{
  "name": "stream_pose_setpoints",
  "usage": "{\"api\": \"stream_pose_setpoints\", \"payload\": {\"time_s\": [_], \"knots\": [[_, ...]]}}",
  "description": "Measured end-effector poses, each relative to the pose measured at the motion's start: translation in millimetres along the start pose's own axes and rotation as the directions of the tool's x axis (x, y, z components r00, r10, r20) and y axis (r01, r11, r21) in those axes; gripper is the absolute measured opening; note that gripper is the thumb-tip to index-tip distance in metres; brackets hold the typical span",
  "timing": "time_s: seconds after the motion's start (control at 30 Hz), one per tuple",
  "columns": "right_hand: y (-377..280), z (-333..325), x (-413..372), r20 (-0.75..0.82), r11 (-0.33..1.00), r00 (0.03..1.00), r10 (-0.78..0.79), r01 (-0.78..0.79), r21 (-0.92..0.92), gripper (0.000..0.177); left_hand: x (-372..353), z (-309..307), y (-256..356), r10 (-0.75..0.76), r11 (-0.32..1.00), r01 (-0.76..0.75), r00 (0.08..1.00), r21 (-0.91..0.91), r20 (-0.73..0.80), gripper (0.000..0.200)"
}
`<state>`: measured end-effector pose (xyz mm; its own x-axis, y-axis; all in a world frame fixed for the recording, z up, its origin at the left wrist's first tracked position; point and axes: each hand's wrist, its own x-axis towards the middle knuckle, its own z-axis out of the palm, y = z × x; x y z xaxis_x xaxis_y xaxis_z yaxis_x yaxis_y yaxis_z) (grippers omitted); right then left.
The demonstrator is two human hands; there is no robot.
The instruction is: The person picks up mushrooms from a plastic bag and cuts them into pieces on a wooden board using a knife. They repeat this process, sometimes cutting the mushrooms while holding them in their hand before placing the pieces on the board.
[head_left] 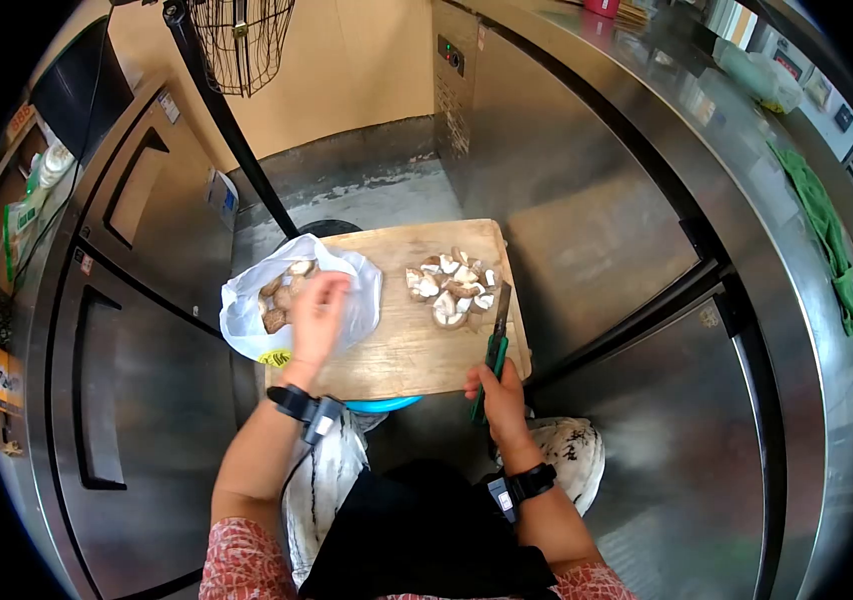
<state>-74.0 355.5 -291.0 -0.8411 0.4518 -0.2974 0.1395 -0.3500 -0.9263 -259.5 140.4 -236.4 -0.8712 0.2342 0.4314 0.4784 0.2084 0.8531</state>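
Observation:
My left hand (319, 315) is over the mouth of a white plastic bag (362, 305), its fingers loosely bent and nothing visible between them. Whole brown mushrooms (277, 318) lie inside the bag, partly hidden by the plastic and the hand. In my right hand (502, 398) is a knife (496, 352) with a green handle, its blade pointing away from me along the right side of a wooden cutting board (402, 365). Just left of the blade, a pile of cut mushroom pieces (455, 285), white and brown, sits on the board.
Under the board's near edge shows a blue rim (384, 404). Steel cabinets stand on the left (147, 330) and right (587, 190). A black pole (232, 130) carrying a wire fan cage (242, 45) rises behind the bag. A green cloth (815, 220) hangs on the right counter.

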Motion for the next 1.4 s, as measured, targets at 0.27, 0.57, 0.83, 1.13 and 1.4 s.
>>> {"api": "stream_pose_setpoints", "payload": {"time_s": [0.27, 0.57, 0.83, 1.13, 1.4], "knots": [[1.6, 11.6, 0.0, -0.002, 1.0, 1.0, 0.025, -0.026, -0.015, 0.011, 28.7, -71.9, -91.8, -0.262, 0.843, 0.335, 0.939, 0.421, -0.223, 0.019], [10.1, 22.8, 6.5, 0.048, 0.998, 0.998, 0.027, -0.024, -0.059, 0.01, 29.2, -32.7, -67.9, -0.253, 0.61, 0.218, 0.965, 0.762, -0.073, 0.045], [13.2, 45.9, 9.1, 0.101, 0.995, 0.994, 0.05, -0.041, -0.092, 0.01, 29.4, -64.0, -87.3, -0.287, 0.755, 0.22, 0.958, 0.617, 0.009, 0.042], [15.6, 56.4, 7.0, 0.108, 0.981, 0.993, 0.042, -0.02, -0.192, 0.011, 31.4, -80.9, -98.3, -0.362, 0.844, 0.405, 0.914, 0.352, -0.183, 0.035], [23.3, 61.5, 11.4, 0.166, 0.979, 0.986, 0.015, 0.019, -0.202, 0.01, 15.2, -100.0, -78.8, -0.522, 0.832, 0.456, 0.836, -0.316, -0.167, 0.032]]}}
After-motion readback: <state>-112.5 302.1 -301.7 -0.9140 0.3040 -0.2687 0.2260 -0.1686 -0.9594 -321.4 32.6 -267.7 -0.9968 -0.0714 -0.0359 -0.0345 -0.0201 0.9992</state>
